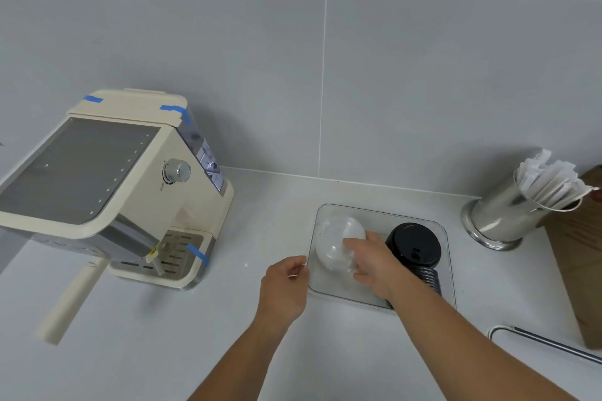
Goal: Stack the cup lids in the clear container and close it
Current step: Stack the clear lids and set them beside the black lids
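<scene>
- Head view: the container sits on the table at about 3 o'clock of the coffee machine, with a steel cup of paper sticks at its 2 o'clock.
- Inside it, a stack of black lids lies along the right half; a stack of clear lids lies in the left half, touching the right hand.
- The right hand's grip is closed around the near end of the clear lids, fingers curled over their rim.
- The left hand rests at the container's 9 o'clock edge, its grip loosely curled; whether it pinches the wall I cannot tell.
- Judgement: the clear lids look thin, light and springy, and slick plastic. Squeezed hard they would likely buckle or pop apart, so hold the stack by its rims from both ends, lightly.
- No container cover is in sight, so closing is not yet done.
</scene>
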Demonstrator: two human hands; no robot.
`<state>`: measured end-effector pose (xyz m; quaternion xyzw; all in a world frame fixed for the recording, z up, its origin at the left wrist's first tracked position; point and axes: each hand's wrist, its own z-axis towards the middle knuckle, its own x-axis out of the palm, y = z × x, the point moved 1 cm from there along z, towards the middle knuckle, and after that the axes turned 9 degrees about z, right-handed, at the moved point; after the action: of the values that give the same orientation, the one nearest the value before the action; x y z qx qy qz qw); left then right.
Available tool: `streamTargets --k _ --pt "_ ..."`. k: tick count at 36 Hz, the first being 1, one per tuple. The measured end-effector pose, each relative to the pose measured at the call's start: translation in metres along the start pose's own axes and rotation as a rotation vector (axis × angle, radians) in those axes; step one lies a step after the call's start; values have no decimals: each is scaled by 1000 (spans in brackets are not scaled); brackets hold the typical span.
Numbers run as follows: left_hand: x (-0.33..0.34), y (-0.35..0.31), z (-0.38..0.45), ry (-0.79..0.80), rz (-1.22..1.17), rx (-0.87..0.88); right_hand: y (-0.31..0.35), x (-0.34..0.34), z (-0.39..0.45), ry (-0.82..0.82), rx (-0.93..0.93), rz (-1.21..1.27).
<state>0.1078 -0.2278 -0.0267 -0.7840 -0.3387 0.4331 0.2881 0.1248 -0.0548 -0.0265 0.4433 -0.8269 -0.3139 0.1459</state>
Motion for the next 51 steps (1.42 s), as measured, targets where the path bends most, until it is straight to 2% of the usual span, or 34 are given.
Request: streamTargets --k 12,21,30,33,36,42,51 --pt "-1 2 -4 12 8 105 7 -2 9 -14 -137 -123" --pt "0 7 -2 25 -23 133 19 -3 16 11 -128 -199" --pt "3 10 0 49 -79 81 11 -8 21 -8 -31 128" --pt "3 12 0 57 -113 83 7 -6 14 11 46 174" --pt "2 12 2 78 -121 116 2 -3 12 4 31 192" --pt "0 14 3 118 -112 147 5 -1 16 -26 -84 61" --pt "-2 10 0 88 -131 119 20 1 9 -20 -83 -64"
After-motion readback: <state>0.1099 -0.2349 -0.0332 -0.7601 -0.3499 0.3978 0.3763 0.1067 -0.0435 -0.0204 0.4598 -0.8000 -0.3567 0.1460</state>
